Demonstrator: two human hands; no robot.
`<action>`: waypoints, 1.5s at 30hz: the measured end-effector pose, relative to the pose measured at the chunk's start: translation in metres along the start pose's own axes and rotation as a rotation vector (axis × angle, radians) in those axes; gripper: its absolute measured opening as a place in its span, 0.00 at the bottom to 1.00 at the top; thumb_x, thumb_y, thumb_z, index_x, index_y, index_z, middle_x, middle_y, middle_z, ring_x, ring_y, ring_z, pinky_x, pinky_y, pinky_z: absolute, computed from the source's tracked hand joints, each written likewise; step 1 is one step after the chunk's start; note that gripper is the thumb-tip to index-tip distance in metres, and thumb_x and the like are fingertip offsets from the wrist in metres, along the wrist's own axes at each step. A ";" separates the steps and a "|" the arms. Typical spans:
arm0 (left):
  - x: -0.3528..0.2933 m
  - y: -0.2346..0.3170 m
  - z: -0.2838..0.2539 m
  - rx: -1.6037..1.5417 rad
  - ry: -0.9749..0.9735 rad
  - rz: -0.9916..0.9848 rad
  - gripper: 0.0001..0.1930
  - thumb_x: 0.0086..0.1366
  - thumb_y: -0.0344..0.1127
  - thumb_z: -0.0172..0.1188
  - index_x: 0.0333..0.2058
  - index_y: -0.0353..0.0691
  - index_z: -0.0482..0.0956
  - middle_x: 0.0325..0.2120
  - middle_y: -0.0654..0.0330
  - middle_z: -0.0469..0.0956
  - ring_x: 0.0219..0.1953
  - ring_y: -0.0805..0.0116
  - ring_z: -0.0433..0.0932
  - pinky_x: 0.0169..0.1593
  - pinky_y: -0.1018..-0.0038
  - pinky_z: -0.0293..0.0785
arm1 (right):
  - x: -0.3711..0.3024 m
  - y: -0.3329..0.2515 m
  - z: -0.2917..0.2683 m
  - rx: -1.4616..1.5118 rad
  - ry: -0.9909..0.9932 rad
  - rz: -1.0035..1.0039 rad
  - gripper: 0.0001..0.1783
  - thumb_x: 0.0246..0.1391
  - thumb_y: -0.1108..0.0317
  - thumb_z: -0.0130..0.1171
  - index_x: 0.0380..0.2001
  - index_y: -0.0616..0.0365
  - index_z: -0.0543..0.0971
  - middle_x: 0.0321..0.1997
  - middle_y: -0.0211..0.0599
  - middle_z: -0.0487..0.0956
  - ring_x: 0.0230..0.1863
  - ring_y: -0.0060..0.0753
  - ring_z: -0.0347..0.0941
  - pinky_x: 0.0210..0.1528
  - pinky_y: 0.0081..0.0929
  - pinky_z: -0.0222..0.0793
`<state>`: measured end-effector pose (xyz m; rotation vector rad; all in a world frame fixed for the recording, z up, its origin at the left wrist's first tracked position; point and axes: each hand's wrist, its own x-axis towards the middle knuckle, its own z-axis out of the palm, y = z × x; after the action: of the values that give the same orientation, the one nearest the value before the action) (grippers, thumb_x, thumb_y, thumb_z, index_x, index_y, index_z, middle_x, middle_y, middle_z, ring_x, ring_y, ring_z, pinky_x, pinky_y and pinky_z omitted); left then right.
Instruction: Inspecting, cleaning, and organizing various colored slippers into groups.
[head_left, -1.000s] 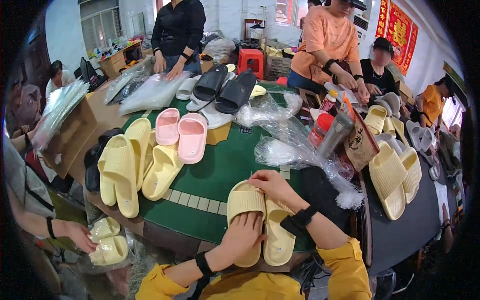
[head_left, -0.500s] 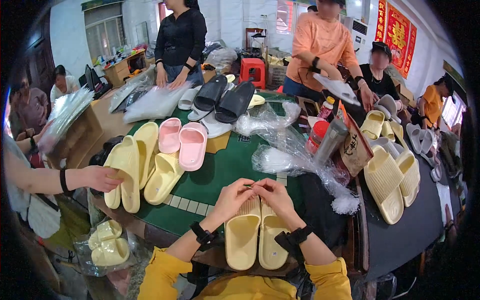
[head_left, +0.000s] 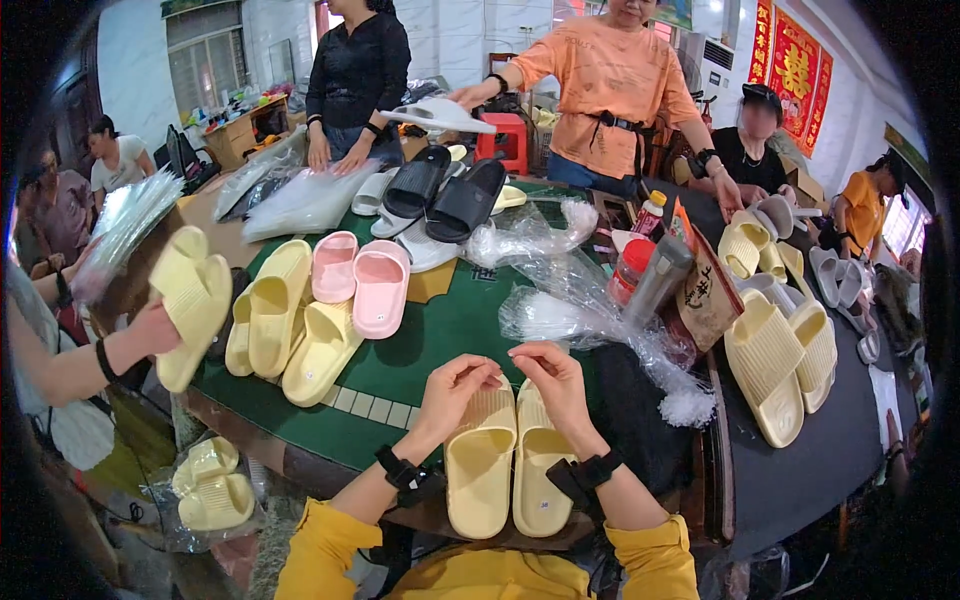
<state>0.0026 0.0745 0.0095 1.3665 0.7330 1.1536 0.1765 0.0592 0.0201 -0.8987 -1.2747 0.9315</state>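
Left hand [head_left: 450,402] and right hand [head_left: 556,388] slightly apart, fingers curled, cannot tell if gripping, at toe ends of yellow slippers [head_left: 480,485], near edge of green counter [head_left: 455,315], open room toward pink slippers [head_left: 381,290].

Hands [head_left: 452,398] [head_left: 558,390] close together, fingers [head_left: 540,355] bent

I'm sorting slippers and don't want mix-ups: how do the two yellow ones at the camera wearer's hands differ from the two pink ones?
The yellow slippers are pale yellow; the pink slippers are light pink.
The yellow slippers lie level, side by side; the pink slippers are staggered, the left one farther back.
The yellow slippers lie by the wearer's left hand and right hand; neither touches the pink slippers.
Both sets are backless, with one broad strap per slipper.
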 end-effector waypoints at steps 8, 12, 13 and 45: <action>-0.002 -0.005 0.001 0.140 -0.003 0.029 0.09 0.70 0.33 0.52 0.38 0.34 0.77 0.25 0.68 0.73 0.27 0.83 0.69 0.32 0.83 0.66 | 0.001 0.001 0.007 -0.140 -0.014 0.009 0.05 0.57 0.73 0.59 0.36 0.61 0.81 0.34 0.27 0.77 0.33 0.15 0.70 0.36 0.15 0.66; -0.003 -0.006 0.001 0.240 0.001 0.026 0.08 0.69 0.33 0.53 0.37 0.35 0.77 0.22 0.68 0.72 0.25 0.83 0.66 0.28 0.82 0.63 | -0.004 -0.003 0.008 -0.081 -0.023 0.196 0.06 0.58 0.71 0.58 0.37 0.61 0.80 0.33 0.24 0.78 0.32 0.13 0.70 0.36 0.14 0.66; -0.004 -0.006 0.001 0.240 0.003 0.025 0.08 0.69 0.33 0.53 0.37 0.35 0.77 0.22 0.68 0.72 0.25 0.83 0.66 0.28 0.82 0.63 | -0.005 -0.005 0.008 -0.088 -0.023 0.228 0.06 0.59 0.71 0.58 0.37 0.61 0.80 0.33 0.23 0.78 0.33 0.12 0.70 0.36 0.14 0.66; -0.006 -0.013 0.003 0.315 -0.004 0.140 0.08 0.68 0.35 0.51 0.35 0.35 0.73 0.23 0.55 0.74 0.25 0.66 0.73 0.32 0.70 0.69 | -0.006 0.007 0.008 -0.031 -0.128 0.233 0.02 0.54 0.76 0.54 0.30 0.57 0.71 0.26 0.27 0.72 0.27 0.17 0.66 0.31 0.17 0.61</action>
<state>0.0060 0.0700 -0.0037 1.7054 0.8533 1.1782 0.1677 0.0565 0.0126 -1.0409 -1.3148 1.1702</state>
